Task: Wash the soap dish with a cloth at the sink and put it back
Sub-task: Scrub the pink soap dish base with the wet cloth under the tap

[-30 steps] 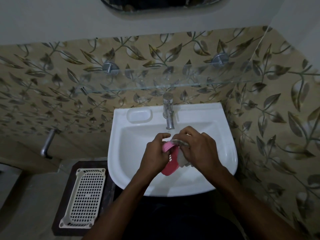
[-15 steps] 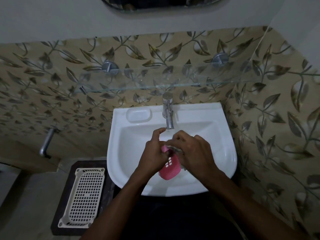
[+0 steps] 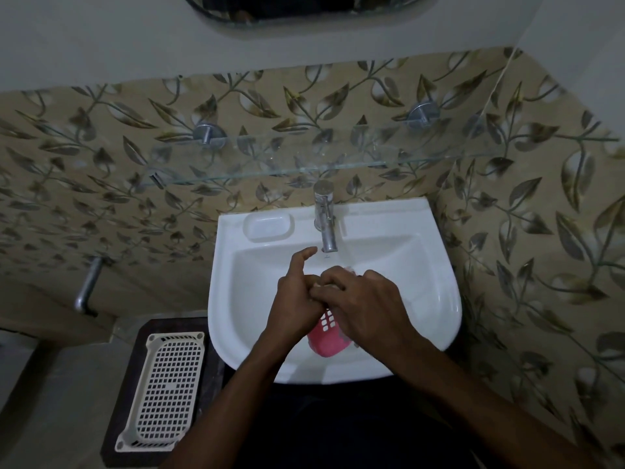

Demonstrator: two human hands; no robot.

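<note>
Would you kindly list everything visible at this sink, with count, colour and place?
Pink plastic soap dish: one, pink, held over the basin.
Grey cloth: one, grey, mostly hidden under the right hand.
White ceramic sink: one, white, centre, against the wall.
Chrome tap: one, silver, rear of the sink.
Glass shelf: one, clear, on the wall above the tap.
Mirror: one, dark, top edge.
Cream perforated plastic tray: one, cream, on a dark stand left of the sink.
Chrome wall pipe: one, silver, left wall.
Hands: two; the left hand grips the dish, the right hand seems to press the cloth onto it.
</note>
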